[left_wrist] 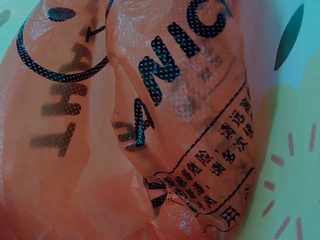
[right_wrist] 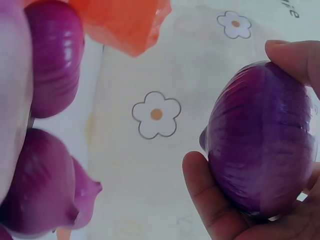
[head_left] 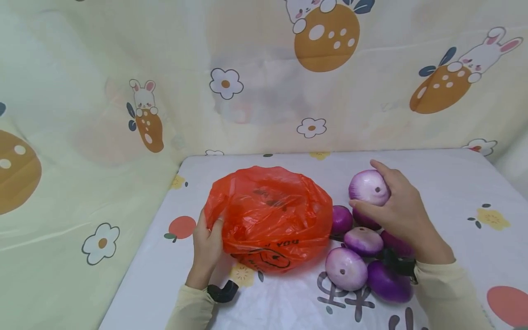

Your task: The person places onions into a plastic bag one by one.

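Note:
A red plastic bag (head_left: 272,215) with black print stands puffed out on the table. My left hand (head_left: 208,243) pinches its left edge between thumb and fingers. In the left wrist view the printed bag (left_wrist: 190,115) fills most of the picture; the hand is out of sight there. My right hand (head_left: 400,201) holds a purple onion (head_left: 368,187), raised just above the other onions. The right wrist view shows the thumb and fingers around this onion (right_wrist: 260,140). Several purple onions (head_left: 345,269) lie in a cluster beneath it, right of the bag.
A white patterned cloth (head_left: 453,192) covers the table. Printed curtains (head_left: 255,41) hang behind it and along the left side. The onion cluster's left side reaches the bag's right edge. Black straps (head_left: 223,291) sit on both wrists.

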`<control>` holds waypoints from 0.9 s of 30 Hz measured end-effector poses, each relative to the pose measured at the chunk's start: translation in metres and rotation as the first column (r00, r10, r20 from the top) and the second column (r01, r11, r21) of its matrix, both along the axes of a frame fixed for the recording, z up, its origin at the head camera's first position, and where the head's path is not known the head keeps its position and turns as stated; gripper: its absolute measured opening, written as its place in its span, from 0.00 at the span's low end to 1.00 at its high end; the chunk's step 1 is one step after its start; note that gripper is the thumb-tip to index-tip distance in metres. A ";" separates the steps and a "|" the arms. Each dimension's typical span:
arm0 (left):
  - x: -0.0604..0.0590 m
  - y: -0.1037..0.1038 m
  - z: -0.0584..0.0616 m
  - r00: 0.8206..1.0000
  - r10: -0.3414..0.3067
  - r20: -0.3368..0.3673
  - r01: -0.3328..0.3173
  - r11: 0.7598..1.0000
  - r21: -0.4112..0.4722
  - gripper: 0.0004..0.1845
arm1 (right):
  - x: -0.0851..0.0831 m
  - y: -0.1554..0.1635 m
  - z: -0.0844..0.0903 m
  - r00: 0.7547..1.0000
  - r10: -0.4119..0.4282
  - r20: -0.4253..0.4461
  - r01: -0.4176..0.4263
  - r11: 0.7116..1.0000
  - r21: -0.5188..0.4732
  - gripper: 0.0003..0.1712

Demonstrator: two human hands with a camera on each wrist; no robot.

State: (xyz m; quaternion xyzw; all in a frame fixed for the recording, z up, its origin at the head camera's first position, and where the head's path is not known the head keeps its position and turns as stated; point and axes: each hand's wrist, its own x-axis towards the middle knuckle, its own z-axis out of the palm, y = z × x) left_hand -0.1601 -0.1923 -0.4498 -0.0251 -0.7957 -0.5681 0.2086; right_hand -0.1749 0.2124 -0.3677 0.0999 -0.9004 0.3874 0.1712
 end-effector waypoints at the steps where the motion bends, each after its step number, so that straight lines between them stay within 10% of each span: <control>1: 0.000 0.000 0.000 1.000 -0.004 -0.006 0.004 1.000 0.001 0.27 | 0.001 -0.002 0.000 1.000 0.002 0.007 -0.002 1.000 0.001 0.57; 27: 0.000 0.001 -0.002 0.998 -0.055 -0.012 0.056 0.998 0.030 0.30 | 0.011 -0.048 0.013 0.997 0.068 -0.022 -0.069 0.996 -0.049 0.54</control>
